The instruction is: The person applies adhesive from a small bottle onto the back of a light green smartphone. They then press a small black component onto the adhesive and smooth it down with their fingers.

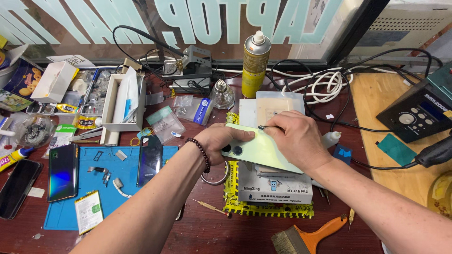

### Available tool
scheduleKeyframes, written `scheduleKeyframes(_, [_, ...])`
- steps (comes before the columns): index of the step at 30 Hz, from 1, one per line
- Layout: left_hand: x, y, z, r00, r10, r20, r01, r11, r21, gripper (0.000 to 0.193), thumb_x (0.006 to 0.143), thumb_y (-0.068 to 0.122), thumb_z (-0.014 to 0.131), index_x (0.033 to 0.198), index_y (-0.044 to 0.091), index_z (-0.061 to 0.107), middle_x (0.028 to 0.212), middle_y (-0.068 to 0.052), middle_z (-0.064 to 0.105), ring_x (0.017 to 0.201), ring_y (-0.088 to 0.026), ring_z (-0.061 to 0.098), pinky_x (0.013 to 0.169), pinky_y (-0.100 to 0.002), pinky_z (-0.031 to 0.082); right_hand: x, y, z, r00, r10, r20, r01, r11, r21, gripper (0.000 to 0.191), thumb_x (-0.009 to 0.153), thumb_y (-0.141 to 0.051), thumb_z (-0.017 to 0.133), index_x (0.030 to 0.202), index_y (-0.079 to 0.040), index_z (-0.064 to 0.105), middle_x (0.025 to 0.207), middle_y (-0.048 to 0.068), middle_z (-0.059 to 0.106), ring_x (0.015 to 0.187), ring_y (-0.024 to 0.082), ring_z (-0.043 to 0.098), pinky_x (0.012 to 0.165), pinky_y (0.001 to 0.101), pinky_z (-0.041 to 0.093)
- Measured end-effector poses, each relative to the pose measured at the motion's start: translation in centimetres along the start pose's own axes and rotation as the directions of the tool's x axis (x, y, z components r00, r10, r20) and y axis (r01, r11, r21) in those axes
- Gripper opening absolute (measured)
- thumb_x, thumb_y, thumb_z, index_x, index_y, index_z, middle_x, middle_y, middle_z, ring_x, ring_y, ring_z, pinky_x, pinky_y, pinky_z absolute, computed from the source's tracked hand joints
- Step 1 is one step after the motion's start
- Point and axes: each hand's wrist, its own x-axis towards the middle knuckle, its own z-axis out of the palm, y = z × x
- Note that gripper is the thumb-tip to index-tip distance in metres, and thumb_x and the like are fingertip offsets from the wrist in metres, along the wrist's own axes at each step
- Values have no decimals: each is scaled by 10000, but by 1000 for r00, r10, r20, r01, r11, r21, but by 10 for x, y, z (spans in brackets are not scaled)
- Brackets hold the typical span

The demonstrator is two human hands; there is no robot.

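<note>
Head-worn view, steeply down, close over workbench [197, 230]

White boxes [274, 187] stacked centre, perhaps yellow-taped, yellow spray can [255, 63] behind

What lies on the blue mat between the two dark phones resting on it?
In the head view, between the left dark phone and the right dark phone, the blue mat holds small metal brackets and a white part.
</note>
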Motion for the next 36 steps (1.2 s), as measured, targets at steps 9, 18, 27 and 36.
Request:
scheduleKeyframes(9, [-3,-1,3,999,18,-28,-18,1000,2,338,806,44,791,1116,-62,709,1034,-165,771,865,-256,756,752,-418,639,18,-4,-6,934,302,189,-296,953,-61,149,824,-187,749,904,-66,782,793,149,746,739,315,740,708,405,569])
scheduleKeyframes(18, [-5,1,1,999,13,-30,-13,1000,3,327,811,37,782,1109,-72,705,1036,-172,772,868,-260,759,757,-420,649,7,-7,3,998,50,27,-50,999,11,96,821,-123,735,856,-35,753,857,133,740,822,312,722,755,416,554])
scheduleKeyframes(27, [-2,-3,3,999,28,-26,-29,1000,-5,334,806,36,785,1116,-64,708,1030,-170,771,865,-260,758,752,-424,648,22,-9,5,939,284,193,-283,959,-32,149,823,-183,739,909,-69,784,793,148,743,741,313,745,699,410,572])
scheduleKeyframes(36, [-3,-2,1,999,48,0,-48,999,-15,335,807,32,789,1114,-75,707,1052,-186,768,875,-266,761,761,-426,649,16,-10,7,995,63,77,-64,998,8,123,819,-146,736,876,-42,767,844,139,744,789,319,734,719,410,564])
